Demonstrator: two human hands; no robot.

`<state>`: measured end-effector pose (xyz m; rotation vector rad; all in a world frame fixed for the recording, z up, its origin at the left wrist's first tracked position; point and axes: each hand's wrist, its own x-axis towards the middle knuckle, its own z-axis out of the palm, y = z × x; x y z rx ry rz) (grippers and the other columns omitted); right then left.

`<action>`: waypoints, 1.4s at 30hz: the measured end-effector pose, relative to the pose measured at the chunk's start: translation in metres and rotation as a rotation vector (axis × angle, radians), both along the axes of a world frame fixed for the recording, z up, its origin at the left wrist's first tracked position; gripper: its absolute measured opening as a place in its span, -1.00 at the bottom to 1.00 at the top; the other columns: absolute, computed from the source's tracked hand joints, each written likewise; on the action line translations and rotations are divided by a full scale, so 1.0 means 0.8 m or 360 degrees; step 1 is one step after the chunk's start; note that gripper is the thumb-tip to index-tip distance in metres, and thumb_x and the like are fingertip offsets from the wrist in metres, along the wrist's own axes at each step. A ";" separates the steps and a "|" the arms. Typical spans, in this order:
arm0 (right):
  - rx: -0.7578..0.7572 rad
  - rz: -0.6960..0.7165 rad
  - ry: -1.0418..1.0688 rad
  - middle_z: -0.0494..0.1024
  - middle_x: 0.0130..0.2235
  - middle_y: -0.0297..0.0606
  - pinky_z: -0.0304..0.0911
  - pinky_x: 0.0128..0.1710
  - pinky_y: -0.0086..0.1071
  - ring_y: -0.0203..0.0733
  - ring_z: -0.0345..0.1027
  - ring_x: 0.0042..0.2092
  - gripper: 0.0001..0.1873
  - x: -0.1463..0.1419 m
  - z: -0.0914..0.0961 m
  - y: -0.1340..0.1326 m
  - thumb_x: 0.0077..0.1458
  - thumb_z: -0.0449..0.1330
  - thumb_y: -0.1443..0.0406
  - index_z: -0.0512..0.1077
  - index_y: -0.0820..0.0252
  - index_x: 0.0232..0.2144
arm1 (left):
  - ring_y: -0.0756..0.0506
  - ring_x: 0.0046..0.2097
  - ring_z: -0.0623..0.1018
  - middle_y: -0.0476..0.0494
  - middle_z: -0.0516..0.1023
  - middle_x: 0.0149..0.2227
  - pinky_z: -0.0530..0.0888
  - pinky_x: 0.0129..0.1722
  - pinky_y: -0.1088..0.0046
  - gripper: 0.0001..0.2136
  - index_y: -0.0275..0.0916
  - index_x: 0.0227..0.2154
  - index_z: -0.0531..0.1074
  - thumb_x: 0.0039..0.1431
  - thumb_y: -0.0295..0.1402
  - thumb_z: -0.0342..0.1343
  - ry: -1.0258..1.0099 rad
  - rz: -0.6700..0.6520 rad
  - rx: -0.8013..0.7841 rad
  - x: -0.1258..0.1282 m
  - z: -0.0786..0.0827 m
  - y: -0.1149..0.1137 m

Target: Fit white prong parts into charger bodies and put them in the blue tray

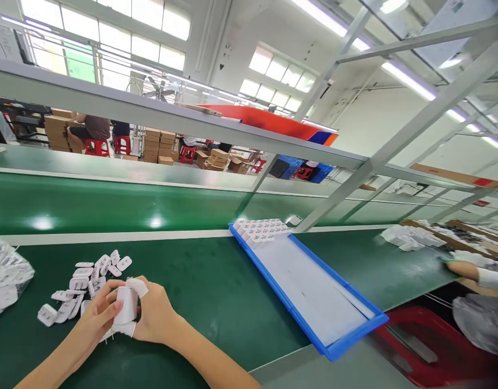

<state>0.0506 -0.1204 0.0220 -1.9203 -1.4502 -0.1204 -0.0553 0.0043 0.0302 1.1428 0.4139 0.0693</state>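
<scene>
My left hand (100,312) and my right hand (156,313) meet at the lower left, over the green bench. Between them they hold a white plastic charger housing (127,303), fingers closed on its sides. White material (138,287) shows at the right hand's fingertips, and more white (125,328) lies under the housing; whether these are finger covers or parts I cannot tell. Just beyond my left hand lies a loose pile of white charger end caps (81,282), several with printing and thin metal pins.
A blue-rimmed tray (269,278) holds rows of white chargers (263,229) at its far end. A clear bag (8,275) of white parts lies at left. An orange bin (269,120) sits on the overhead shelf. A co-worker's arm (471,270) reaches in at right, above a red stool (431,346).
</scene>
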 end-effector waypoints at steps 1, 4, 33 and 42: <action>-0.0016 0.0001 -0.0051 0.47 -0.23 -0.22 0.27 -0.35 -0.34 -0.15 0.39 -0.35 -0.44 0.001 -0.002 0.001 -0.06 0.23 0.01 0.28 0.16 -0.06 | -0.06 -0.30 0.49 -0.01 0.48 -0.20 0.41 -0.36 0.51 -0.47 0.00 -0.09 0.24 -0.07 0.02 0.31 -0.0002 0.0039 0.0015 0.000 0.000 0.000; -0.0035 0.0005 -0.0155 0.49 -0.24 -0.20 0.27 -0.30 -0.33 -0.14 0.40 -0.32 -0.48 0.003 -0.009 0.004 -0.03 0.23 0.02 0.30 0.17 -0.09 | -0.05 -0.30 0.47 -0.02 0.48 -0.19 0.41 -0.37 0.52 -0.47 -0.04 -0.10 0.24 -0.06 0.00 0.31 0.0026 0.0075 0.0085 0.000 0.004 -0.004; 0.0625 -0.1879 0.0469 0.52 -0.22 -0.09 0.34 -0.12 -0.09 -0.06 0.41 -0.25 -0.50 0.244 0.031 -0.336 -0.24 0.26 0.10 0.42 0.24 -0.22 | -0.24 0.07 0.50 -0.10 0.46 0.07 0.52 0.05 0.17 -0.63 0.02 0.06 0.31 0.22 -0.07 0.04 -0.0191 0.0014 0.1503 -0.003 -0.042 0.001; 0.0712 -0.1131 0.0382 0.52 -0.07 -0.07 0.39 -0.10 -0.14 -0.05 0.45 -0.09 -0.64 0.145 0.042 -0.305 -0.05 0.32 0.20 0.42 0.14 -0.16 | -0.17 -0.06 0.57 -0.06 0.55 -0.05 0.58 -0.13 0.43 -0.73 -0.04 -0.15 0.49 0.16 -0.07 0.12 -0.0140 -0.0218 0.1631 0.002 -0.049 0.012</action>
